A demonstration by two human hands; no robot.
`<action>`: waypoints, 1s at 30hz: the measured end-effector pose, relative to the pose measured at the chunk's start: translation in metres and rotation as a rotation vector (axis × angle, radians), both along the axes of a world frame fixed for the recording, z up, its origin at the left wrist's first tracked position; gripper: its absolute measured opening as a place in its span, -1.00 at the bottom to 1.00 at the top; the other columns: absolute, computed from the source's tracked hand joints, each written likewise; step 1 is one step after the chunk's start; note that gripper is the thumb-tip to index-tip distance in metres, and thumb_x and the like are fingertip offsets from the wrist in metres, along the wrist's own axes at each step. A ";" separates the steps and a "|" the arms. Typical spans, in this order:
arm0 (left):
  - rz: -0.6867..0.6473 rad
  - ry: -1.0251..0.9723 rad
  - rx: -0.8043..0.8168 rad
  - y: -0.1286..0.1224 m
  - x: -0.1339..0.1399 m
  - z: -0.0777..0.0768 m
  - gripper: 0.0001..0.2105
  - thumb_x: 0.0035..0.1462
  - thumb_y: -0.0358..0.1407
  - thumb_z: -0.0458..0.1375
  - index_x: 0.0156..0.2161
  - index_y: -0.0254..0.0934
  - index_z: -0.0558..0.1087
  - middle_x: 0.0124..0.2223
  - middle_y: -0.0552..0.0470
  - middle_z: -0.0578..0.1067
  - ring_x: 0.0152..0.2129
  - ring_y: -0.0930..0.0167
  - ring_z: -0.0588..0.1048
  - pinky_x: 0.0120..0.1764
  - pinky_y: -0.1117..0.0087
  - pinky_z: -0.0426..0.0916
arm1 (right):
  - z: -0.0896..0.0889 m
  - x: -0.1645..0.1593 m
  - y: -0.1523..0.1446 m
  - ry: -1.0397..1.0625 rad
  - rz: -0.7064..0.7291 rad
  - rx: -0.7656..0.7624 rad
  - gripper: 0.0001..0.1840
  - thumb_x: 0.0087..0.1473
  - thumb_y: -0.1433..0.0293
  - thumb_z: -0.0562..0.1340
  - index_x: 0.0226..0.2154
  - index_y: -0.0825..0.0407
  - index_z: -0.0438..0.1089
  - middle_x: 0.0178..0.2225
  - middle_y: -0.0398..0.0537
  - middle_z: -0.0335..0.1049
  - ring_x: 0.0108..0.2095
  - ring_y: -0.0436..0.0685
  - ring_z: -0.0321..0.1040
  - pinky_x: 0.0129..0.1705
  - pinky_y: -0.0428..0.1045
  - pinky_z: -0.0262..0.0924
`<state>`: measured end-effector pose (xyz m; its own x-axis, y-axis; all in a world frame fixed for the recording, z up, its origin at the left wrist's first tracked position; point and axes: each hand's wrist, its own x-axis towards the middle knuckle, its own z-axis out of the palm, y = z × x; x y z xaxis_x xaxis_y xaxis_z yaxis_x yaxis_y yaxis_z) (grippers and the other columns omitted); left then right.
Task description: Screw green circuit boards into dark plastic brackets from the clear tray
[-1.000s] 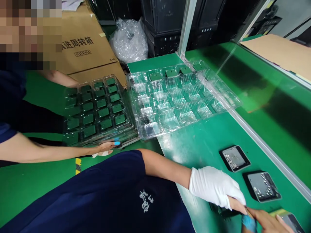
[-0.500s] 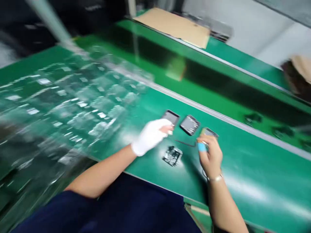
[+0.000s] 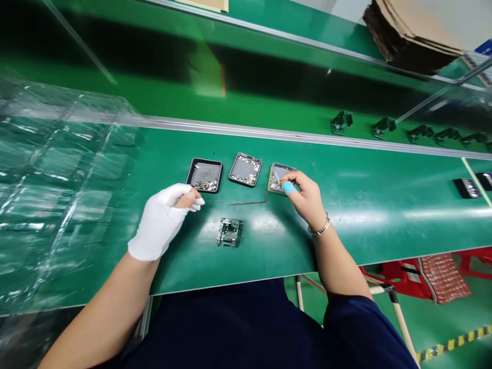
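While your right hand (image 3: 305,197) dips its fingertips into the right tray (image 3: 283,172), thumb and forefinger drawn together over the small metal parts there, you leave it unclear whether a piece is pinched between them; I cannot tell from this view. A blue cover wraps one of that hand's digits, and a bracelet (image 3: 321,225) circles the wrist behind it.

Your left hand (image 3: 167,220), in a white glove that leaves the thumb bare, hangs by the near edge of the left tray (image 3: 209,170), its thumb and fingers curled in toward each other. Whether you hold anything in them cannot be made out. Between your two hands, on the far side, sits the middle tray (image 3: 244,168), also with small metal parts along its edges.

Just nearer to you than that tray, an L-shaped rod (image 3: 248,203) lies across the gap between your hands. Closer to your body, apart from both grips, the dark frame-like part (image 3: 229,232) rests on the green table (image 3: 188,266). Clear plastic trays (image 3: 77,169) spread out left of your gloved hand. Beyond your right hand and farther right, more dark parts (image 3: 341,123) stand in a row past a metal rail (image 3: 230,130).
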<state>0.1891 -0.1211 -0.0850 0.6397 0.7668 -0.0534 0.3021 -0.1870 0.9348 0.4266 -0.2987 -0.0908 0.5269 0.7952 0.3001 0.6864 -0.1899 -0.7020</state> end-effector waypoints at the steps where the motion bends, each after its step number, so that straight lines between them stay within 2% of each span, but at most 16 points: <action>1: 0.017 -0.013 -0.015 0.002 0.001 0.001 -0.82 0.10 -0.21 0.09 -0.46 -0.22 0.40 -0.46 0.11 0.46 -0.51 0.45 0.41 -0.38 0.41 0.34 | -0.002 -0.001 -0.001 -0.016 0.035 -0.015 -0.85 0.12 0.39 0.10 -0.33 -0.01 0.38 -0.34 -0.13 0.45 -0.32 0.05 0.38 -0.22 -0.04 0.27; 5: 0.063 -0.009 -0.013 0.006 -0.003 0.005 -0.80 0.09 -0.19 0.09 -0.45 -0.26 0.39 -0.47 0.08 0.46 -0.53 0.46 0.41 -0.40 0.41 0.36 | -0.002 -0.005 -0.001 -0.071 0.121 -0.045 -0.85 0.13 0.41 0.09 -0.31 -0.01 0.38 -0.32 -0.10 0.46 -0.29 0.07 0.40 -0.20 -0.01 0.27; 8: 0.022 0.053 0.054 0.004 -0.011 0.005 -0.76 0.13 -0.14 0.06 -0.41 -0.27 0.39 -0.43 0.04 0.48 -0.49 0.42 0.44 -0.35 0.37 0.39 | 0.002 -0.005 -0.003 -0.092 0.155 -0.048 -0.86 0.13 0.42 0.10 -0.30 -0.01 0.38 -0.32 -0.10 0.46 -0.29 0.08 0.40 -0.21 -0.01 0.27; 10: -0.122 0.108 0.143 -0.003 -0.015 0.003 -0.71 0.11 -0.08 0.10 -0.24 -0.28 0.42 -0.24 -0.04 0.52 -0.31 0.33 0.50 -0.19 0.28 0.42 | 0.002 -0.005 -0.004 -0.097 0.168 -0.043 -0.85 0.13 0.44 0.10 -0.30 -0.01 0.37 -0.32 -0.10 0.46 -0.29 0.08 0.40 -0.21 -0.01 0.27; 13: -0.432 0.188 0.307 -0.019 -0.014 -0.003 -0.36 -0.05 -0.01 0.23 0.09 -0.31 0.27 0.13 -0.21 0.37 0.06 0.12 0.37 0.08 0.09 0.28 | 0.001 -0.006 -0.004 -0.094 0.182 -0.044 -0.85 0.13 0.46 0.11 -0.30 -0.01 0.38 -0.33 -0.10 0.46 -0.30 0.07 0.40 -0.23 -0.02 0.27; 14: -0.501 0.209 0.343 -0.025 -0.012 -0.005 -0.33 -0.05 -0.02 0.23 0.13 -0.32 0.24 0.16 -0.24 0.34 0.11 0.10 0.32 0.11 0.07 0.25 | 0.001 -0.006 -0.002 -0.094 0.195 -0.051 -0.86 0.13 0.46 0.11 -0.30 -0.01 0.38 -0.34 -0.10 0.46 -0.31 0.07 0.40 -0.24 -0.03 0.27; 17: -0.560 0.225 0.379 -0.034 -0.010 -0.012 -0.53 0.06 -0.08 0.14 0.02 -0.32 0.31 0.03 -0.19 0.44 0.00 0.15 0.42 0.04 0.12 0.31 | 0.004 -0.006 0.013 -0.115 0.256 -0.102 -0.83 0.17 0.44 0.10 -0.27 0.02 0.41 -0.32 -0.07 0.47 -0.29 0.08 0.41 -0.22 -0.03 0.27; 20: -0.455 0.210 0.344 -0.030 -0.017 -0.015 -0.61 0.08 -0.05 0.11 -0.08 -0.29 0.35 -0.11 -0.09 0.49 -0.14 0.22 0.48 -0.06 0.19 0.37 | 0.009 -0.002 0.044 -0.209 0.340 -0.252 -0.76 0.18 0.46 0.07 -0.19 0.04 0.43 -0.19 -0.01 0.48 -0.15 0.13 0.40 -0.10 0.00 0.23; 22: -0.305 0.189 0.304 -0.023 -0.028 -0.015 -0.58 0.06 -0.01 0.12 -0.08 -0.28 0.34 -0.13 -0.06 0.49 -0.16 0.24 0.48 -0.08 0.23 0.38 | 0.010 0.001 0.069 -0.321 0.405 -0.431 -0.70 0.14 0.54 0.07 -0.13 0.08 0.43 -0.11 0.04 0.46 -0.07 0.17 0.36 -0.03 0.02 0.18; 25: -0.104 0.143 0.249 -0.013 -0.049 -0.012 -0.53 0.03 0.02 0.12 -0.06 -0.28 0.33 -0.11 -0.05 0.48 -0.17 0.26 0.48 -0.10 0.26 0.39 | 0.007 0.001 0.100 -0.480 0.448 -0.684 -0.66 0.07 0.60 0.09 -0.12 0.09 0.42 -0.10 0.11 0.44 -0.09 0.22 0.37 -0.07 0.06 0.14; 27: -0.013 0.123 0.242 -0.008 -0.063 -0.010 -0.53 0.03 0.01 0.13 -0.05 -0.27 0.33 -0.11 -0.05 0.48 -0.18 0.28 0.47 -0.10 0.28 0.39 | 0.004 -0.001 0.111 -0.535 0.443 -0.766 -0.70 0.07 0.59 0.09 -0.17 0.08 0.42 -0.14 0.11 0.46 -0.12 0.23 0.39 -0.11 0.06 0.12; 30: 0.049 0.107 0.265 -0.004 -0.074 -0.008 -0.53 0.01 -0.01 0.16 -0.04 -0.26 0.32 -0.12 -0.03 0.47 -0.21 0.29 0.48 -0.11 0.28 0.40 | 0.000 -0.003 0.114 -0.556 0.439 -0.775 -0.73 0.08 0.59 0.06 -0.23 0.09 0.41 -0.18 0.12 0.47 -0.14 0.23 0.38 -0.12 0.07 0.11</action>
